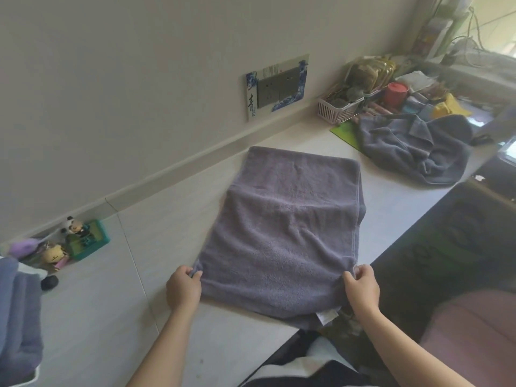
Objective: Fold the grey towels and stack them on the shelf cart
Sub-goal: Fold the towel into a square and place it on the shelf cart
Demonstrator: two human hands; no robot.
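Folding step: judging by the crease across its middle, the grey towel (282, 236) is partly folded and the near edge is about to be brought over again.
Folded stack: at 9 o'clock, cut by the frame edge, grey-blue folded cloth (16, 308) sits in a pile; whether it rests on the shelf cart cannot be told.
Toys: at 10 o'clock of the towel, small figurines (64, 247) and a green tray (89, 241) stand against the wall, well apart from the work.
Left hand: the left hand (183, 287) pinches the towel's near left corner, thumb and fingers curled on the cloth.
Towel: it lies flat on the white counter (125, 275), its long axis running from 6 toward 12 o'clock, a white label (325, 317) at the near edge.
Right hand: the right hand (361, 289) grips the near right corner, fingers curled round the hem.
Waiting towel: at 2 o'clock a crumpled grey towel (413, 149) lies heaped, just beside a pink basket (337, 107) and other clutter.
Risk, skew: if one hand lifts ahead of the other, the edges likely will not meet and the fold comes out crooked.
Risk, overhang: the near right corner hangs at the counter's edge; a slack hold could let it slide off.
Risk, bunching: the far layer may drag and wrinkle if the cloth is pulled rather than lifted.
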